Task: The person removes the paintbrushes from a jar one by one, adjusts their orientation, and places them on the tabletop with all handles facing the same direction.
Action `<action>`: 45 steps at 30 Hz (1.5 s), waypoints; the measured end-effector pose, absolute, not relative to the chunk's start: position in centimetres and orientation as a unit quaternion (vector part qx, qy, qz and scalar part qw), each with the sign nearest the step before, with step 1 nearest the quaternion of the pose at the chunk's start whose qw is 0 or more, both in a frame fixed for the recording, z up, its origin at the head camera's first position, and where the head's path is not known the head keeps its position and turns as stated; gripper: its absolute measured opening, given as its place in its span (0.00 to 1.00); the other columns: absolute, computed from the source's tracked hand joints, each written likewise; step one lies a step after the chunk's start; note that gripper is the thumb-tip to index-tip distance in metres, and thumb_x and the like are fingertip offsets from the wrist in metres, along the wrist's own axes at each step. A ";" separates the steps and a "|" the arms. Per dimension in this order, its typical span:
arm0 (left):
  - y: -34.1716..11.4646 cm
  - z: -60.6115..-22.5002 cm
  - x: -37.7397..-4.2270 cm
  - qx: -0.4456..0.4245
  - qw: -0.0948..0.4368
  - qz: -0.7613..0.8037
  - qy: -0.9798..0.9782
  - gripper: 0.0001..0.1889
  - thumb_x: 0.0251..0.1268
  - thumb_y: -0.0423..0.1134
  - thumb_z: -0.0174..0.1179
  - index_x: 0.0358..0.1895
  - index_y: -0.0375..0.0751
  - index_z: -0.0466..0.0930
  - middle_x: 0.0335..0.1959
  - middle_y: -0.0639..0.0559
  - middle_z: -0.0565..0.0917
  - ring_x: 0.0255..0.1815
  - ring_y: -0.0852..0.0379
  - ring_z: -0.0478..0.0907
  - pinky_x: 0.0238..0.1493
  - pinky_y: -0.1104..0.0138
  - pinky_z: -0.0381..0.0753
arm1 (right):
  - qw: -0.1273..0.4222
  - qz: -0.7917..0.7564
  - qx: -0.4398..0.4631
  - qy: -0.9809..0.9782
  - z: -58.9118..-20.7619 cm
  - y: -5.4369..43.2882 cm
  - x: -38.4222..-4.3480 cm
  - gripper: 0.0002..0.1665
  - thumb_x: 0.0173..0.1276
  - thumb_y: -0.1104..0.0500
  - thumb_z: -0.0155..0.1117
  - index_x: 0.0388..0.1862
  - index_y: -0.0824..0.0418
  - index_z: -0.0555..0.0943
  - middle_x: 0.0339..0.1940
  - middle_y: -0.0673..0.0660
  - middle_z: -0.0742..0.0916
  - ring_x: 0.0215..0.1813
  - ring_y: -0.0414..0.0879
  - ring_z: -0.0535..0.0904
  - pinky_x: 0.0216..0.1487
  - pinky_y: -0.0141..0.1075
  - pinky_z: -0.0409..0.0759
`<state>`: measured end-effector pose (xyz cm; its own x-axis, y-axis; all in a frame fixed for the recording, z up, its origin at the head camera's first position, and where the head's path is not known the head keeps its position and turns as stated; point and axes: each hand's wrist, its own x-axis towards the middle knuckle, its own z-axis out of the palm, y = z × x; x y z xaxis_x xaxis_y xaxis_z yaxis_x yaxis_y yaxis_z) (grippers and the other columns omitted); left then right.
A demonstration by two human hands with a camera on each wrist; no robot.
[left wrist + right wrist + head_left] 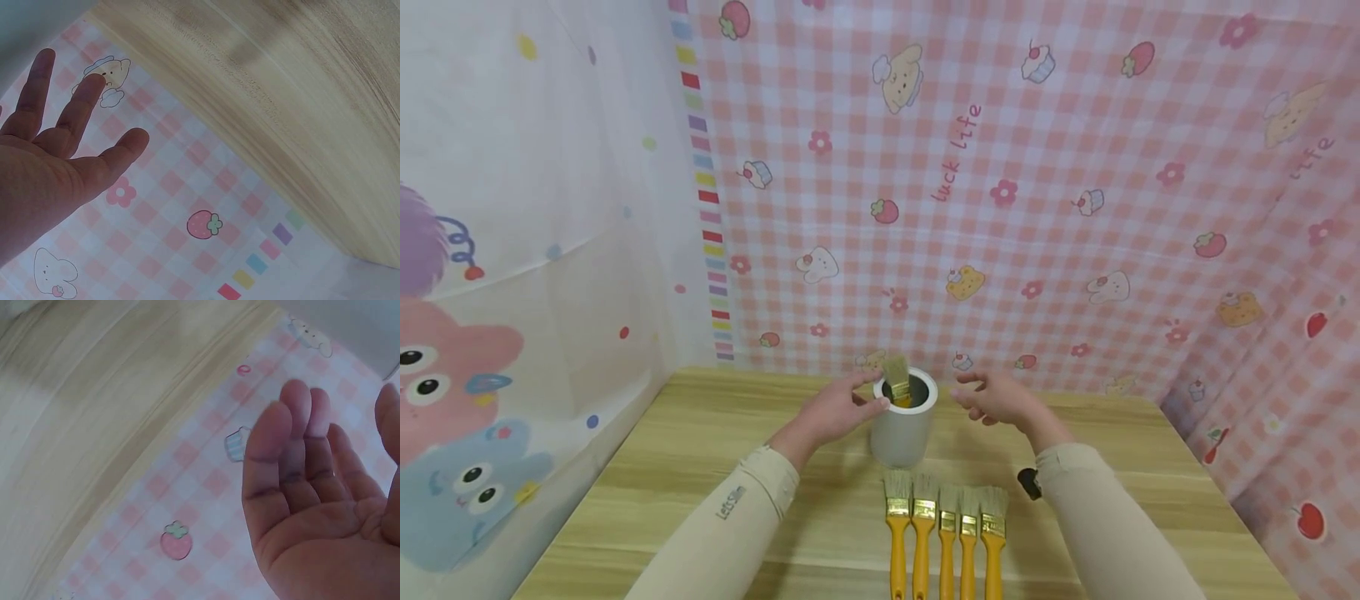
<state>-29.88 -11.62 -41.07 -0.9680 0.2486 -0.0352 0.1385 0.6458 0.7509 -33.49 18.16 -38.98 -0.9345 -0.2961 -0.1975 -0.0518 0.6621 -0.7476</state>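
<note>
A white cylindrical container (901, 437) stands upright on the wooden table. One paintbrush (897, 379) leans inside it, bristles up, its handle mostly hidden by the rim. At the container's left side is my left hand (838, 408), thumb and forefinger spread by the rim; whether they touch it I cannot tell. The left wrist view shows that hand's (56, 144) fingers stretched out. To the right of the container, apart from it, my right hand (1000, 398) hovers with loosely bent fingers and nothing in them, as the right wrist view of the hand (319, 506) also shows.
In front of the container, several paintbrushes (946, 533) with yellow handles lie side by side, bristles pointing away from me. A pink checked cloth (925, 250) hangs behind the table (700, 467), and a white printed cloth (602, 333) hangs at the left.
</note>
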 end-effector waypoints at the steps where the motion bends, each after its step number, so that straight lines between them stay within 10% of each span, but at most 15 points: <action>1: -11.6 -41.1 -29.9 0.106 0.067 0.405 0.906 0.34 0.80 0.58 0.60 0.83 0.58 0.66 0.74 0.40 0.79 0.69 0.41 0.82 0.66 0.40 0.82 | 0.147 -0.398 -0.096 0.900 -38.9 17.8 -33.6 0.34 0.84 0.48 0.61 0.80 0.62 0.71 0.58 0.65 0.88 0.47 0.52 0.87 0.50 0.44 0.87; 12: -11.7 -41.5 -30.1 0.106 0.063 0.391 0.912 0.34 0.79 0.60 0.59 0.83 0.59 0.66 0.70 0.40 0.83 0.68 0.41 0.83 0.66 0.40 0.82 | 0.094 -0.396 -0.087 0.909 -37.9 14.9 -34.4 0.33 0.82 0.43 0.63 0.77 0.60 0.76 0.68 0.69 0.84 0.61 0.62 0.87 0.62 0.53 0.87; 45: -11.7 -41.1 -30.0 0.097 0.078 0.391 0.912 0.33 0.80 0.61 0.58 0.83 0.63 0.66 0.68 0.39 0.84 0.66 0.41 0.84 0.64 0.39 0.83 | 0.064 -0.342 -0.114 0.931 -36.7 10.7 -34.7 0.31 0.80 0.47 0.66 0.76 0.58 0.77 0.66 0.67 0.86 0.64 0.61 0.85 0.63 0.54 0.85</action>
<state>-29.95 -11.66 -41.06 -0.9688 0.2388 -0.0661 0.1165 0.6746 0.7289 -34.71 10.72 -36.73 -0.9657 -0.2563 -0.0421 -0.1682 0.7405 -0.6506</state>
